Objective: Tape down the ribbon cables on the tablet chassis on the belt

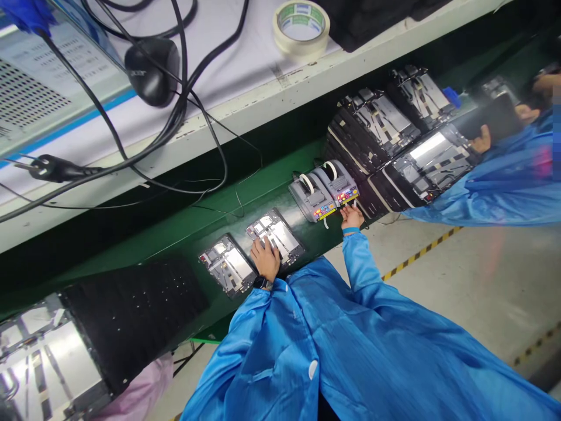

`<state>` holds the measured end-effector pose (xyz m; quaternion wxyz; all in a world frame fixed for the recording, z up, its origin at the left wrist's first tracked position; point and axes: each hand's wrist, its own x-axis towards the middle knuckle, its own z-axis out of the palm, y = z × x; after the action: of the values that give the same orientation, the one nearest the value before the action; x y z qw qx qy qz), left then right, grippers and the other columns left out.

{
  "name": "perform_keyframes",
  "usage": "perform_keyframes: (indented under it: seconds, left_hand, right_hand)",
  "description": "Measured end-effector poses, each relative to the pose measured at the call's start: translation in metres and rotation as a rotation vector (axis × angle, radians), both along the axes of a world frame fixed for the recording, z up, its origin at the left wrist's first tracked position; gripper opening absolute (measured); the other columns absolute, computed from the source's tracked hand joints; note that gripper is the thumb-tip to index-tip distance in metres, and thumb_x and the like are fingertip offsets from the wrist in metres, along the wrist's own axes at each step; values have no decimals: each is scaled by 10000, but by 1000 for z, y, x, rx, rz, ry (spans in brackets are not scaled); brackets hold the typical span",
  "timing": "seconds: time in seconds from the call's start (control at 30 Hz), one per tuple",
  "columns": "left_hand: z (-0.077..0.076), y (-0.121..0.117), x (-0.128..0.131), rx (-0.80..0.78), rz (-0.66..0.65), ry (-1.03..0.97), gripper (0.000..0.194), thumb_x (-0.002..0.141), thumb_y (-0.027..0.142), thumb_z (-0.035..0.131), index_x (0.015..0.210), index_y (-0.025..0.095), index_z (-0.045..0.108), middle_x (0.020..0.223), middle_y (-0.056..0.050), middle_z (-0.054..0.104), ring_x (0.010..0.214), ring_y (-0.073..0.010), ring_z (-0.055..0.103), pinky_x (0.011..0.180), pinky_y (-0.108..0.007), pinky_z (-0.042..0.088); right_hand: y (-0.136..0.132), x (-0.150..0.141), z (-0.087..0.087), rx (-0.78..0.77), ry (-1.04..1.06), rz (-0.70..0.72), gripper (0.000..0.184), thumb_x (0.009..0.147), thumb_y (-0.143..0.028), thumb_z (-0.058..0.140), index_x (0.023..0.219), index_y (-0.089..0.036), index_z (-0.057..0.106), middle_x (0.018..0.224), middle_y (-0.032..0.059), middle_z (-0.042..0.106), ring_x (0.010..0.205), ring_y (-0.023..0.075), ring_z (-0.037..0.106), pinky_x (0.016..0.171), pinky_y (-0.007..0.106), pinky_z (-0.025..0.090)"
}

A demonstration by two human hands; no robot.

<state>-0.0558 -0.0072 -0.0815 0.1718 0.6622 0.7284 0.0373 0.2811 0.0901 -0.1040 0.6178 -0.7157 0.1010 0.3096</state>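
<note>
My left hand (265, 257), with a dark watch at the wrist, lies flat and open on an opened tablet chassis (280, 231) on the green conveyor belt (263, 181). A second opened chassis (227, 266) lies just to its left. My right hand (351, 216) reaches to the front of the right one of two grey tape dispensers (339, 182), fingers curled together at its outlet. What they pinch is too small to make out. A short white strip hangs from the left dispenser (312, 197).
A co-worker in blue sleeves (504, 175) at the right holds a dark panel (491, 117) over stacked chassis (432, 161). More stacks (372, 126) stand behind. A black foam mat (131, 316) lies at the left. The white shelf above holds a tape roll (301, 24), a mouse (152, 70) and cables.
</note>
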Motion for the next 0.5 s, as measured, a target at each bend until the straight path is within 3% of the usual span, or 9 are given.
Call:
perform_keyframes:
  seconds: [0.2, 0.3, 0.37, 0.5]
  left_hand:
    - [9, 5, 3, -8, 46, -3, 598, 971, 388, 478, 1523, 158, 469, 1561, -236, 408, 1433, -403, 390, 1151, -591, 332]
    - [18, 9, 3, 22, 112, -32, 565, 969, 394, 491, 1488, 171, 507, 1529, -232, 429, 1411, -395, 410, 1135, -571, 351]
    - [23, 20, 5, 48, 135, -51, 544, 965, 403, 506, 1457, 172, 529, 1535, -227, 417, 1433, -390, 384, 1150, -568, 332]
    - [24, 65, 19, 53, 81, -76, 562, 948, 462, 544, 1408, 139, 533, 1578, -238, 369, 1499, -401, 283, 1192, -596, 254]
  right_hand:
    - [-3, -9, 4, -59, -320, 10, 300, 794, -235, 666, 1049, -242, 509, 764, -33, 620, 607, 147, 663, 510, 265, 603]
    - [-22, -19, 19, -109, -452, 43, 359, 850, -231, 590, 1184, -247, 461, 871, -8, 620, 730, 146, 693, 590, 252, 614]
    - [-40, -36, 35, -125, -558, 184, 412, 903, -263, 563, 1288, -245, 417, 1000, 41, 635, 870, 154, 702, 707, 272, 626]
    - [-64, -98, 63, -65, -647, 693, 498, 941, -383, 595, 1383, -237, 418, 1174, 116, 630, 1036, 188, 673, 840, 297, 603]
